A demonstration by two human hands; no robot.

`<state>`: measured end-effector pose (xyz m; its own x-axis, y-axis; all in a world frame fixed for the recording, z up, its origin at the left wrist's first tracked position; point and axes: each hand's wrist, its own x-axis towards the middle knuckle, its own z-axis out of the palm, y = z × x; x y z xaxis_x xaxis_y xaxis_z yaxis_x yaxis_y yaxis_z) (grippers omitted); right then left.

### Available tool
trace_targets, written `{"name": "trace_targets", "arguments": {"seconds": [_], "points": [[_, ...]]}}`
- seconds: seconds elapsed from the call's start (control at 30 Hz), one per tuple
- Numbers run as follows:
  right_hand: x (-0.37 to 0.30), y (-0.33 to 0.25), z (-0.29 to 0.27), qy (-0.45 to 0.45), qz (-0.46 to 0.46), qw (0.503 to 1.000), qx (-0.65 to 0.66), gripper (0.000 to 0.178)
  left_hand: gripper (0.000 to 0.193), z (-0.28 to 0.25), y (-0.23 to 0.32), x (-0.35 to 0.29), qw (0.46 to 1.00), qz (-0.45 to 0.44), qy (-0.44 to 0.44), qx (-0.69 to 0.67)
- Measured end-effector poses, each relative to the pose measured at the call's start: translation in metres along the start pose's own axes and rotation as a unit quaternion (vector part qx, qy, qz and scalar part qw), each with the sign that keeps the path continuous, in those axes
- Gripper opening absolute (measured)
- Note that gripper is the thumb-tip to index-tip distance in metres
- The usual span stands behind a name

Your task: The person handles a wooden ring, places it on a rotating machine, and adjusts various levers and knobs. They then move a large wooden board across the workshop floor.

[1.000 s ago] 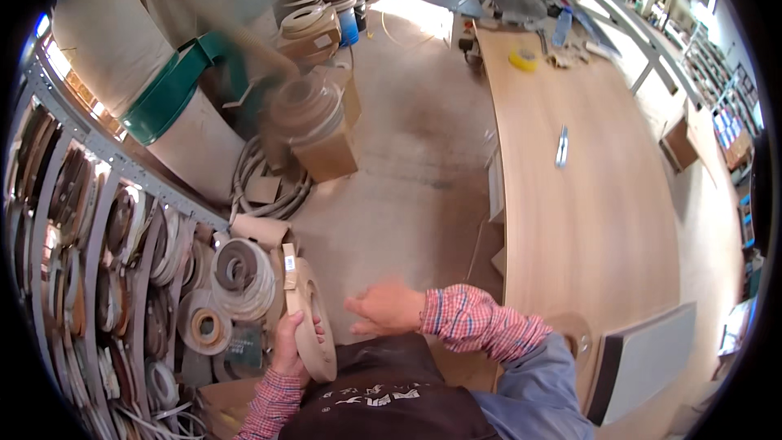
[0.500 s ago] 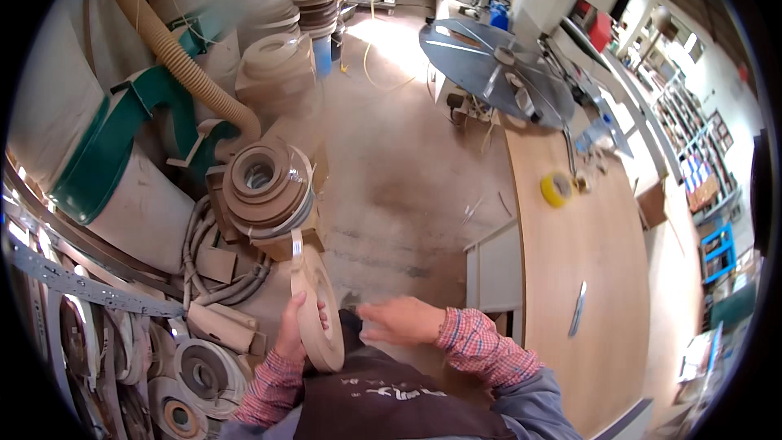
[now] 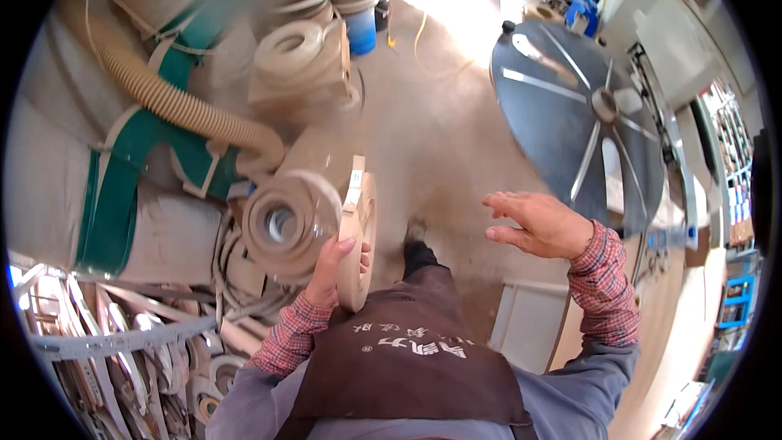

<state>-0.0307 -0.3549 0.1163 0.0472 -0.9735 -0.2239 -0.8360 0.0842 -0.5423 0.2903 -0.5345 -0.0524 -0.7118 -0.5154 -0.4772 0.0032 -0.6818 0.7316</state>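
Note:
A beige coil of edge banding (image 3: 353, 280) stands on edge in my left hand (image 3: 327, 272), whose thumb and fingers pinch its side. The coil's loose end sticks up at the top and carries a small white label (image 3: 355, 181). My right hand (image 3: 539, 226) hangs in the air to the right, empty, fingers apart, near the edge of a round dark turntable (image 3: 533, 118). Left of the held coil is a stack of similar coils (image 3: 265, 204), partly hidden behind it.
On the left stand a green metal dust-collector frame (image 3: 122, 187) and a ribbed beige hose (image 3: 195, 118). More coils (image 3: 289, 47) are piled farther off, near a blue bucket (image 3: 361, 33). Several coils fill a rack (image 3: 122, 350) at lower left. A wooden tabletop (image 3: 664, 318) lies right.
I have moved forward, so the turntable looks nearer and a foot shows below. My right hand has swung away to the right from the coil, which stays in my left hand.

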Motion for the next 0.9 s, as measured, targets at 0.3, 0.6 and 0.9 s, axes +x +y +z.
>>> {"name": "trace_targets", "arguments": {"seconds": [0.3,0.6,0.9], "points": [[0.230,0.137,-0.170,-0.048,-0.042,0.998,-0.011,0.049,0.045,0.069,0.127,0.161,0.998,0.037,0.042,-0.022],[0.490,0.215,-0.239,0.104,-0.115,0.985,0.074,0.064,0.044,0.073,0.218,0.386,0.999,0.027,-0.018,-0.007],[0.681,0.454,-0.303,0.468,0.122,0.874,0.049,0.073,0.040,0.090,0.368,0.607,0.997,-0.004,-0.065,0.048]]}}
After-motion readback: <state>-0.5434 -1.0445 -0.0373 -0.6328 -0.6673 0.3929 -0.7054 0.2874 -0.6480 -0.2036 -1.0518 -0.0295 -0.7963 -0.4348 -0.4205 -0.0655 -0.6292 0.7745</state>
